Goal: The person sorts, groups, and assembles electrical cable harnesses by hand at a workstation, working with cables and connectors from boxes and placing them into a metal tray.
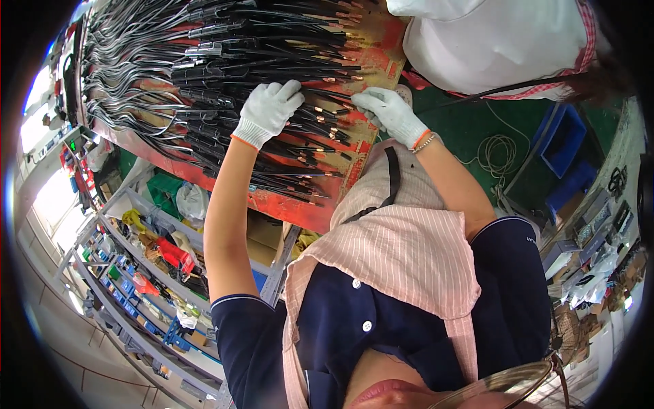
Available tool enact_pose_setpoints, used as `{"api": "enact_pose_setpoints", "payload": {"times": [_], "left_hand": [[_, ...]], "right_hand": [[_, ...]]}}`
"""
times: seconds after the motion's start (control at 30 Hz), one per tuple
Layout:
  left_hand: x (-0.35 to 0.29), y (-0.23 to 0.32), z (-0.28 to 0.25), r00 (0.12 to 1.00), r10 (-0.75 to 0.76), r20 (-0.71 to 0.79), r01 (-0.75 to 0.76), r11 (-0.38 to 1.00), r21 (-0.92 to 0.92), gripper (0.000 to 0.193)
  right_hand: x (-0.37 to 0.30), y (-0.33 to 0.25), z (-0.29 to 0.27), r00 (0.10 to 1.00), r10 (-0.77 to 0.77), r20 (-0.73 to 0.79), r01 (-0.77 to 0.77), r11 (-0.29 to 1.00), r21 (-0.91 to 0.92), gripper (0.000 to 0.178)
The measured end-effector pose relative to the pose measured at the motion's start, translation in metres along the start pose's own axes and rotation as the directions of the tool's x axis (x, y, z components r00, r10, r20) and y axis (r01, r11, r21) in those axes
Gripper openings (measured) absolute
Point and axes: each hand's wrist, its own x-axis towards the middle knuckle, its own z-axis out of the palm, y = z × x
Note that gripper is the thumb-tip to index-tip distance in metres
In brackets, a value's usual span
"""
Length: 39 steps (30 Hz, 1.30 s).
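Many black cables (266, 58) lie side by side in rows across a red worktable, their stripped copper ends (332, 134) pointing right. My left hand (267, 111), in a white knit glove with an orange cuff edge, rests among them with its fingers curled round a black cable. Close to the copper ends at the table's right side is my right hand (392, 114), gloved the same way. Its fingers are pressed together in a pinch; whatever lies between them is too small to make out.
Grey wavy cable lengths (129, 68) fill the table's left part. A person in white with checked trim (501, 41) is close by at the upper right. Blue crates (564, 140) and a coiled cord (496, 153) lie on the green floor. Loaded shelves (146, 273) stand at left.
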Motion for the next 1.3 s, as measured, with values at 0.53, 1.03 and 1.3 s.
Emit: {"api": "enact_pose_setpoints", "payload": {"times": [0.53,1.03,1.3], "left_hand": [[0.003,0.0,0.021,0.994,-0.057,0.091,0.065,0.993,-0.094,0.022],[-0.008,0.005,0.015,0.993,-0.083,-0.084,0.069,0.985,-0.158,0.028],[0.005,0.006,0.029,0.995,-0.098,0.025,0.101,0.979,-0.174,0.025]], "right_hand": [[-0.05,0.015,-0.04,0.996,0.07,0.055,-0.079,0.98,0.183,0.032],[0.009,-0.033,0.059,0.974,-0.08,0.211,0.197,0.756,-0.624,0.045],[-0.037,-0.021,0.026,0.969,-0.05,0.242,0.112,0.962,-0.248,0.044]]}}
